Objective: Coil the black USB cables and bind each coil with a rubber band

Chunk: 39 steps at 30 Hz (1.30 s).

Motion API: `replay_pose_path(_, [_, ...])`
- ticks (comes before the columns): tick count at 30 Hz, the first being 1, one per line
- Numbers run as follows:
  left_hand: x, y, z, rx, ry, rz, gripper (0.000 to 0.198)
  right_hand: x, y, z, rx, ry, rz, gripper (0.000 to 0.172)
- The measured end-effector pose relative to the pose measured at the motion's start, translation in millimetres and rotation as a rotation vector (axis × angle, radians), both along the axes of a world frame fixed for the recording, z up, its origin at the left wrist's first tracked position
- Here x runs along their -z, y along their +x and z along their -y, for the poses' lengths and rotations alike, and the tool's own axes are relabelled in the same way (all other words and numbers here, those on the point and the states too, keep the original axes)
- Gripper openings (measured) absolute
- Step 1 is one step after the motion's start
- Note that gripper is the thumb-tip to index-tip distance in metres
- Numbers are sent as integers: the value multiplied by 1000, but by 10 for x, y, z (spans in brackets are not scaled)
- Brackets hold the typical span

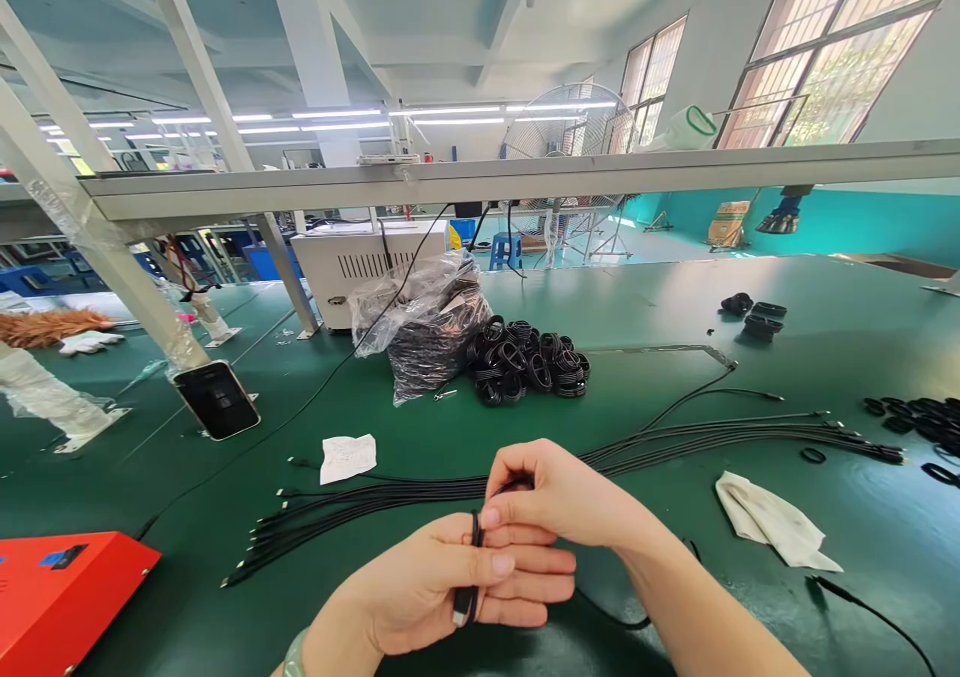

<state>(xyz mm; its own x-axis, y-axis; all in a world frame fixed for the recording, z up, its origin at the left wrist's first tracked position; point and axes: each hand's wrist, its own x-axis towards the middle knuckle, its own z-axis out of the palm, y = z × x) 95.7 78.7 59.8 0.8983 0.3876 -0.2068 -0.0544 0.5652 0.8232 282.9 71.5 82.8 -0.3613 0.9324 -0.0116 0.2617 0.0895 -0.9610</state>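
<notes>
Noted: the left hand (pixel 420 585) clenches a doubled black cable (pixel 469 569) upright across its fingers, plug end down. The right hand (pixel 551 497), nearer the cable's top, pinches its upper run. A cable bundle (pixel 637 452) lies behind on the green worktop (pixel 225 487).

One camera on person's head, facing forward and down, close above left hand (pixel 420 582), right hand (pixel 559 497), long green counter (pixel 840 337).

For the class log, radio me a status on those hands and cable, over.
Left hand gripping folded black cable. Right hand pinching its upper end. Cable bundle lying behind.
</notes>
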Motion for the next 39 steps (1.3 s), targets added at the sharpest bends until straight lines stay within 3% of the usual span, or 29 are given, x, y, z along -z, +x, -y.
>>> replay_pose_path(4, [-29, -20, 17, 23, -17, -6, 33, 50, 6, -72, 50, 127, -129, 8])
replay_pose_path(7, [-72, -66, 19, 29, -65, 83, 35, 170, -159, -93, 46, 74, -183, 17])
replay_pose_path(11, [-193, -196, -61, -183, -48, 245, 48, 316, -423, 32, -110, -70, 9, 37])
replay_pose_path(13, [-254, -277, -126, -323, -7, 312, 50, 335, -495, 159, -199, -63, 154, 32])
replay_pose_path(18, [-304, -385, -251, -531, 43, 255, 44, 291, -536, 428, -199, 273, 757, 30])
replay_pose_path(24, [-232, -274, -226, -577, 34, 118, 35, 156, -529, 530, -169, 540, 920, 7])
replay_pose_path(27, [-171, -239, -175, -516, 69, 34, 32, 39, -429, 506, -125, 607, 820, 16])
replay_pose_path(32, [-54, -217, -106, -167, 89, -43, 32, -49, -154, 302, 76, 689, 491, 13])
replay_pose_path(36, [-47, -176, -56, 10, 91, -34, 38, 13, -64, 108, 191, 618, 259, 13])
replay_pose_path(39, [-98, -171, -31, 24, 66, 7, 37, 96, -130, 15, 195, 500, 88, 9])
